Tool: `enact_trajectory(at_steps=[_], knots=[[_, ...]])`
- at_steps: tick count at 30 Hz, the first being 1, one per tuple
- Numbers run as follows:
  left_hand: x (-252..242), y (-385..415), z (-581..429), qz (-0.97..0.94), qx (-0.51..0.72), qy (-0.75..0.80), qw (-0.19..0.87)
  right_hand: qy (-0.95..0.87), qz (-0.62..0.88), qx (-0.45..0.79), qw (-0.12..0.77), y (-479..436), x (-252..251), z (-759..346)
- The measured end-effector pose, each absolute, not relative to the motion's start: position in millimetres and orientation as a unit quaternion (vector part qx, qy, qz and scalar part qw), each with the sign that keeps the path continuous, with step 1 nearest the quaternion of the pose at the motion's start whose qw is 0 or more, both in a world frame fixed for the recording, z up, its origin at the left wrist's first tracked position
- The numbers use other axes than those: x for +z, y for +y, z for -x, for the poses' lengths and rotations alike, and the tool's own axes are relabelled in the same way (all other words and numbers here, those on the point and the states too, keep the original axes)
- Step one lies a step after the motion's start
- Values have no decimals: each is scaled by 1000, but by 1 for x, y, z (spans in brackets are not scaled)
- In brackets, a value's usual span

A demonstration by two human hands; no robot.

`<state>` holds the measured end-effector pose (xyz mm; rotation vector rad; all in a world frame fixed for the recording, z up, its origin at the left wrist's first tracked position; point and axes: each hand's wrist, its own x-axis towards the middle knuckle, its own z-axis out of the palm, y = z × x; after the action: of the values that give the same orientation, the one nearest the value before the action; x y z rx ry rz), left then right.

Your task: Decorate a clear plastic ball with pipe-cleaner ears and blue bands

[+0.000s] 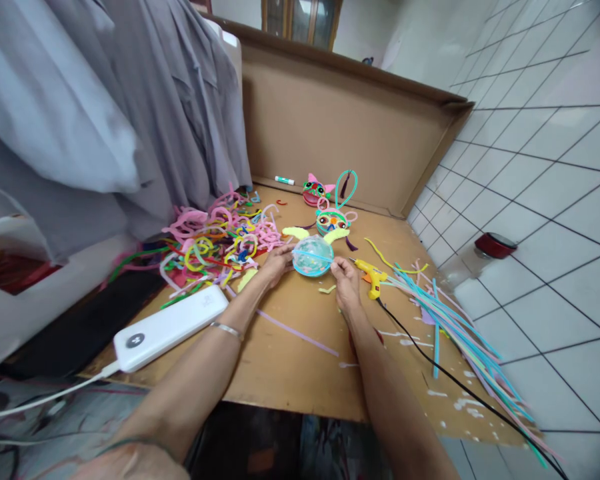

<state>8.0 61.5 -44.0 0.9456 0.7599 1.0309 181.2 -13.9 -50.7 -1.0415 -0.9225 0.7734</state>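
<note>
A clear iridescent ball [312,257] with a blue pipe cleaner across it sits on the cardboard work surface [300,360]. My left hand [277,261] grips its left side, fingers curled against it. My right hand [345,280] pinches at its right side, where the blue pipe cleaner ends. Just behind the ball lies a pipe-cleaner animal face [331,222] with yellow pieces, and a second pink one [315,189] further back.
A tangled heap of coloured pipe cleaners [215,243] lies left of my hands. A yellow glue gun [371,275] with a black cord and a bundle of straight pipe cleaners [455,327] lie right. A white power bank [170,327] rests near left. Cardboard walls stand behind.
</note>
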Motion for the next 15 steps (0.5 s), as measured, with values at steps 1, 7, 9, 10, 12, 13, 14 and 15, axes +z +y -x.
enact_trajectory(at_steps=[1, 7, 9, 10, 12, 13, 14, 15], knots=[[-45, 63, -9, -434, 466, 358, 683, -425, 474, 344, 690, -14, -52, -181], [-44, 61, -8, -582, 512, 470, 422, -456, 493, 317, 670, -13, -55, -178], [-39, 55, -5, -619, 548, 482, 291, -457, 498, 308, 670, -13, -55, -179], [-36, 51, -4, -631, 568, 474, 233, -455, 500, 305, 671, -13, -54, -179], [-29, 42, -5, -662, 588, 438, 156, -450, 502, 301, 674, -13, -53, -180], [-25, 37, -6, -685, 583, 413, 141, -448, 502, 301, 676, -14, -52, -180], [-21, 31, -8, -709, 574, 386, 137, -447, 500, 302, 677, -14, -50, -179], [-18, 26, -10, -731, 564, 358, 141, -446, 498, 305, 678, -14, -49, -178]])
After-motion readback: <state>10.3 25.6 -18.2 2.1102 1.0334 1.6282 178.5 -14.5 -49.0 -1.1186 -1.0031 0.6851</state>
